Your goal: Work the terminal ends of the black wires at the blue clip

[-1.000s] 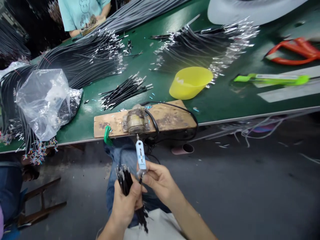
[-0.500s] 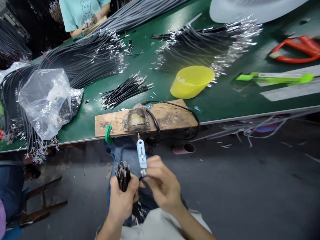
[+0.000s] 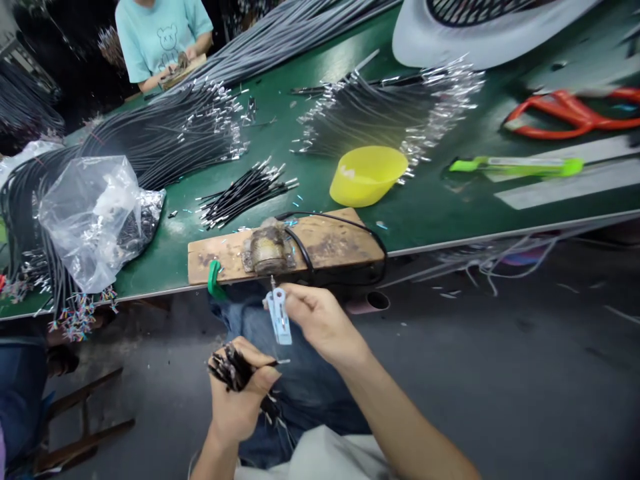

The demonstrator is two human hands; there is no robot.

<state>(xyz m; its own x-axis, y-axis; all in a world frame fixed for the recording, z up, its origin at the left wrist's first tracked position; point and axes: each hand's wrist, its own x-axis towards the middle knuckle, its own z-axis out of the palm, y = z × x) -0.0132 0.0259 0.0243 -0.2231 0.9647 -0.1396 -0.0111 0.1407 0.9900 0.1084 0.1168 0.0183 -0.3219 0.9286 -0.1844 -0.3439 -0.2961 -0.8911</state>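
Note:
My left hand [image 3: 237, 400] is closed around a bundle of short black cables [image 3: 231, 368] with stripped ends. One cable, its pale end bare, pokes out to the right past my thumb. My right hand [image 3: 320, 320] pinches the upper end of a light blue clothes peg [image 3: 280, 317]; some of its fingertips are behind the peg. The peg hangs at the thin shaft of a small motor [image 3: 269, 250], which is fixed on a wooden board [image 3: 330, 240] at the bench edge.
On the green bench [image 3: 425, 227] lie a pile of short black cables [image 3: 245, 193], a yellow cup [image 3: 369, 177], a plastic bag [image 3: 93, 220], longer cables [image 3: 175, 127], a green cutter [image 3: 517, 167] and orange-handled scissors [image 3: 565, 113]. A green clamp [image 3: 215, 279] grips the board. Across the bench sits a co-worker [image 3: 163, 40].
My right hand has moved up from the cable near my left hand to the peg's upper end. The peg's two arms now show spread. My left hand has tilted and lowered slightly.

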